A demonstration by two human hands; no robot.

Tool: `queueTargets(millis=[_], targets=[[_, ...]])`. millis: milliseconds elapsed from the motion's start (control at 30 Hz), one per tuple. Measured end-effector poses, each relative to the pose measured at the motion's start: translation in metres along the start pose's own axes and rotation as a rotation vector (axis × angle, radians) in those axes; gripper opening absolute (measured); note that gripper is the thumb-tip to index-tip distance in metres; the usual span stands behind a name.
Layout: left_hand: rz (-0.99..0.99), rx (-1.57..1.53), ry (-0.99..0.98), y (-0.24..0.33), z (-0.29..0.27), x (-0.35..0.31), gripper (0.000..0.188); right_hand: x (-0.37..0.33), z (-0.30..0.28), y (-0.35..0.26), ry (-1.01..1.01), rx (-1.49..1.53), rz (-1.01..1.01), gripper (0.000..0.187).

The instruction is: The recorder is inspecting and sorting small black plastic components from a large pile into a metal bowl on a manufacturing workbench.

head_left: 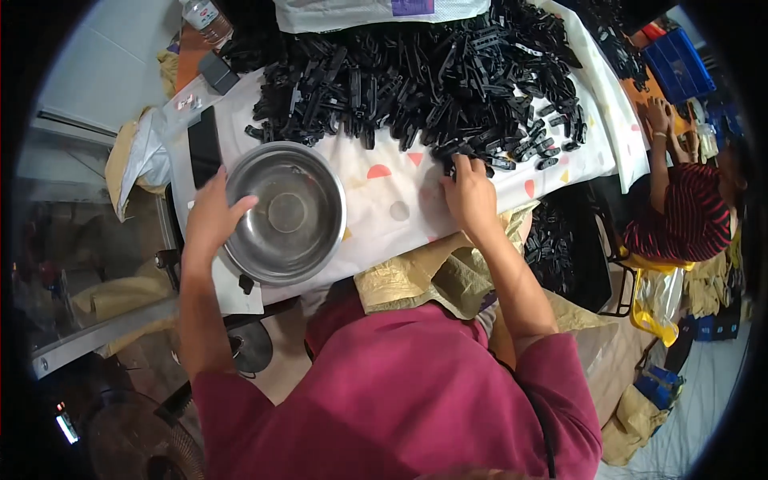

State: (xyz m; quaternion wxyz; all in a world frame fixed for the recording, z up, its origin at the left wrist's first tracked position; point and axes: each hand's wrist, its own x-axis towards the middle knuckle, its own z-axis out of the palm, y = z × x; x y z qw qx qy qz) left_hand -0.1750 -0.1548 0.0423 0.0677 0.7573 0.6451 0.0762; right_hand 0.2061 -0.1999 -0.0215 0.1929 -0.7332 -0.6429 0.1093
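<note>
At the left of the table stands a round, shiny metal bowl, with no parts visible inside. My left hand is at the bowl's left rim, its thumb stretched over the inside and apart from the fingers. Above and right of the bowl spreads a large pile of small black plastic parts, long and narrow in shape. My right hand is at the pile's near edge, fingers bent down onto the black parts. What lies under those fingertips is mostly hidden.
A dark flat slab lies left of the bowl, near a small dark box and a plastic bottle. A white sack is behind the pile. A black crate of parts stands lower right; another person sits beyond it.
</note>
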Motion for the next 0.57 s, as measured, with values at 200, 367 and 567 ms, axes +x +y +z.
queueTargets(millis=[200, 367, 567], targets=[[0.399, -0.129, 0.229, 0.146, 0.016, 0.069, 0.03, 0.003, 0.007, -0.003, 0.068, -0.169, -0.151, 0.027], [0.357, 0.122, 0.221, 0.19, 0.066, 0.116, 0.019, 0.001, -0.012, -0.008, 0.325, -0.089, -0.263, 0.027], [0.387, -0.29, 0.242, 0.186, 0.074, 0.118, 0.02, -0.01, -0.028, 0.0, 0.123, 0.861, 0.066, 0.026]])
